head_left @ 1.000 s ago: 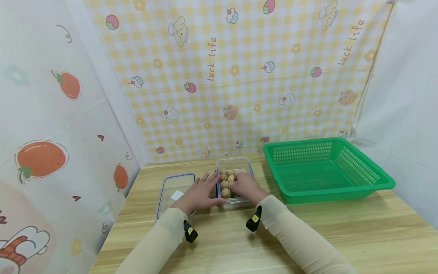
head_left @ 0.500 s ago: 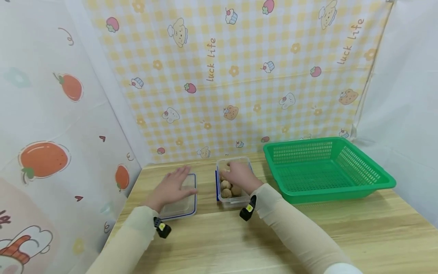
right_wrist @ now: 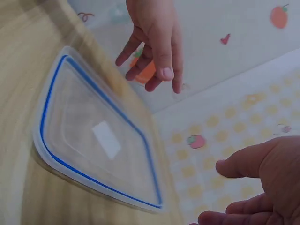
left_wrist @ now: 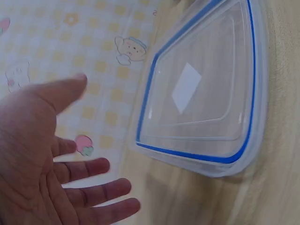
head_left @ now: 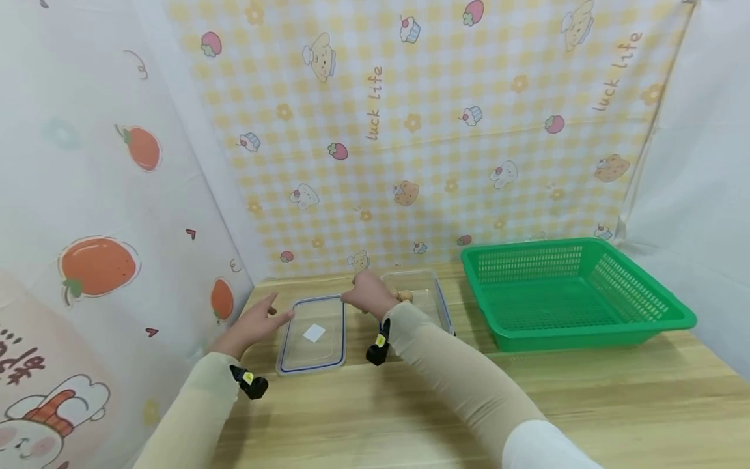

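A clear plastic lid (head_left: 325, 319) with a blue seal and a white label lies on the table. My left hand (head_left: 253, 326) hovers off its left side, fingers spread and holding nothing, as the left wrist view also shows. On the opposite side, my right hand (head_left: 370, 294) is over the lid's far right corner; thumb and fingers are apart in the right wrist view, with nothing between them. Behind the right hand and sleeve stands a clear food container (head_left: 436, 299), partly covered by that arm. Some walnuts (head_left: 404, 296) show inside it; others are hidden.
To the right of the container sits a green plastic basket (head_left: 586, 335) with slotted sides. A checked cloth (head_left: 428, 156) hangs along the table's back edge, and a white printed sheet (head_left: 176, 215) along its left.
My right hand has left the walnuts in the container and moved left to the lid. My left hand has gone from the container's side, across the lid, to the lid's left. The view has shifted slightly.
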The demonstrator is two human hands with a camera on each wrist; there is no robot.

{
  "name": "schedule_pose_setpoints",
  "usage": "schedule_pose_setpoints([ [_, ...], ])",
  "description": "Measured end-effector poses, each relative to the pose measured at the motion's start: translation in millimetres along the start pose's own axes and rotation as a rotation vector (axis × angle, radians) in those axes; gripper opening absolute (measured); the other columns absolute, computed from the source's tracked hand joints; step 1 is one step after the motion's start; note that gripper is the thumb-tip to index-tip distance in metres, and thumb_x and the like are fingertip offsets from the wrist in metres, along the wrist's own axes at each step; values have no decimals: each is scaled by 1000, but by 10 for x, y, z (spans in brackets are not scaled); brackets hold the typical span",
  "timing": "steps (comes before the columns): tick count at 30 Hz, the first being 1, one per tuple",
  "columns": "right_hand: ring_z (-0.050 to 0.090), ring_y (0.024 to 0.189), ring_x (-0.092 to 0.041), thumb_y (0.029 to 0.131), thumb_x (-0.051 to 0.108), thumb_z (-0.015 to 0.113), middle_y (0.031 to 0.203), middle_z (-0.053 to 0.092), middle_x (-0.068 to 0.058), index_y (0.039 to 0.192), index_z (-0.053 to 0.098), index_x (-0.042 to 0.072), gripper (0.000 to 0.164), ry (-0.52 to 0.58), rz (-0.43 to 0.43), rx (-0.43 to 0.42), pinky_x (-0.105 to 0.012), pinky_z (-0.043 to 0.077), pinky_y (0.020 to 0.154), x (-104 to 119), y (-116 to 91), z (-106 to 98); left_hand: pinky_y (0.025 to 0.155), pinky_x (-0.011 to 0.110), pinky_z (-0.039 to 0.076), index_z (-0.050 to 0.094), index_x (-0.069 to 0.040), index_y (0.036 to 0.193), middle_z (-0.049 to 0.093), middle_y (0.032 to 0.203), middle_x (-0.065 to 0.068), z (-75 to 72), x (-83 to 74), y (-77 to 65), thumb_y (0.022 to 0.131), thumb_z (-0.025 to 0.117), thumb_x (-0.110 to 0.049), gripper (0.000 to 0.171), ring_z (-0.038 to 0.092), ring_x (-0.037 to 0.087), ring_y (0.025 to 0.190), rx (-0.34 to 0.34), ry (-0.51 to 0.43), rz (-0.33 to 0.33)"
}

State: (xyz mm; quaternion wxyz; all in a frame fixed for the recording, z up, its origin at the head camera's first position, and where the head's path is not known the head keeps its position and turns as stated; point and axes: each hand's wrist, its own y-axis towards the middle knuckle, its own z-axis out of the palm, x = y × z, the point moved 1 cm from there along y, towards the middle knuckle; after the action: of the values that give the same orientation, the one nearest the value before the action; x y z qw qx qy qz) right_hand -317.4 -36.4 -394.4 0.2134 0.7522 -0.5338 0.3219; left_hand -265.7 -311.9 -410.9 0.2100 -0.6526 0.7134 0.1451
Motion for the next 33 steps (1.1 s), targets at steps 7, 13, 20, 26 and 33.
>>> schedule_pose_setpoints([
  [7, 49, 40, -16, 88, 10, 73, 44, 44, 0, 50, 46, 12, 47, -31, 92, 108, -28, 41, 41, -78, 186, 394, 82, 44, 58, 34, 15, 148, 62, 122, 27, 218, 265, 101, 105, 53, -37, 70, 66, 27, 88, 84, -200, -200],
  [13, 66, 49, -22, 89, 0, 70, 62, 64, -13, 71, 64, -1, 19, 20, 184, 137, -29, 48, 43, -126, 241, 535, 63, 38, 60, 42, 14, 145, 67, 109, 20, 336, 258, 181, 105, 55, -17, 53, 66, 23, 77, 82, -324, -260],
  [20, 65, 46, -18, 85, -5, 65, 62, 66, -12, 76, 65, -3, 9, -46, 189, 118, -25, 47, 40, -165, 250, 471, 58, 36, 59, 44, 12, 145, 65, 88, 16, 397, 202, 225, 103, 53, -5, 46, 63, 23, 67, 66, -423, -257],
  [26, 66, 50, -19, 82, -8, 65, 68, 67, -13, 74, 64, -2, 10, 32, 190, 126, -30, 57, 50, -123, 194, 189, 61, 37, 59, 45, 5, 146, 67, 100, 17, 288, 43, 215, 105, 50, -7, 43, 65, 24, 76, 53, -515, -256],
  [33, 68, 53, -21, 90, -6, 58, 59, 56, -8, 55, 44, 9, 41, 240, 184, 69, -43, 62, 70, -143, 105, -191, 63, 39, 61, 50, 3, 142, 64, 105, 18, 148, -313, 256, 108, 46, -16, 39, 66, 22, 76, 22, -506, -189],
])
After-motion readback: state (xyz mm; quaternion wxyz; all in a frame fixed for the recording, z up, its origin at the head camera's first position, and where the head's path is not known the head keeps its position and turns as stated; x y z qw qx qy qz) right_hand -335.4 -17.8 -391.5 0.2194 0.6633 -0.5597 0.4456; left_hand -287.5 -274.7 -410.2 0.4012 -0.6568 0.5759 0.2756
